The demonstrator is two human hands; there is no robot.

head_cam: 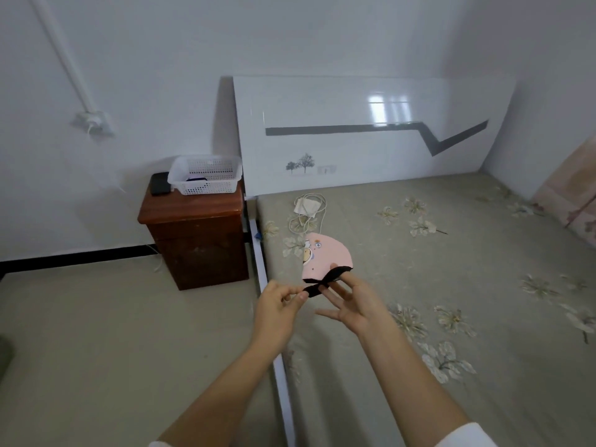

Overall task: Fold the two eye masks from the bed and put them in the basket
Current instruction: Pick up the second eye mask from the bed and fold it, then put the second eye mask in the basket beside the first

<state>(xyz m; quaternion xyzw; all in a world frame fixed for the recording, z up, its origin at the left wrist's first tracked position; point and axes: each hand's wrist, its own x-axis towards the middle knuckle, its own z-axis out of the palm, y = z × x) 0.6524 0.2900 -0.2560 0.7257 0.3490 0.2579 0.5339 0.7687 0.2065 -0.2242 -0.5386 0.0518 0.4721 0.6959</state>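
A pink eye mask (pixel 325 256) with a cartoon print, folded in half, is held up over the bed's left edge. Its black elastic strap (pixel 322 283) runs between both hands. My left hand (pixel 280 303) pinches the strap's left end between thumb and fingers. My right hand (pixel 353 301) has the strap looped over its spread fingers, just under the mask. A white perforated basket (pixel 206 174) stands on the brown nightstand (pixel 196 233) to the left of the bed; something dark and purple lies inside it, partly hidden by the wall.
The bed (pixel 435 285) has a grey floral sheet and a glossy white headboard (pixel 371 130). A white charger with coiled cable (pixel 306 208) lies near the headboard. A black object (pixel 159 183) sits beside the basket. Folded pink bedding (pixel 574 201) is at the far right.
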